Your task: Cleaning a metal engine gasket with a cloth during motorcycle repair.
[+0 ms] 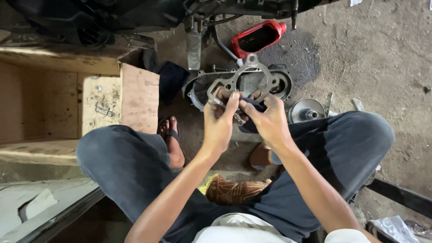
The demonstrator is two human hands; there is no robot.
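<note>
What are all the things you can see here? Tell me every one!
Flat grey metal gasket-shaped plate: one, grey, held up in both hands.
Dark blue cloth: one, under the right fingers against the plate.
Oval grey metal engine cover: one, on the floor behind the plate.
Red plastic container with cut-open side: one, red, top centre on the floor.
Round silver metal pulley: one, by the right knee.
Open wooden crate: one, pale brown, left.
Black sandal: one, on the left foot.
Patterned brown fabric: one, between the legs.
Left hand: pinching the plate.
Right hand: holding cloth to plate.
</note>
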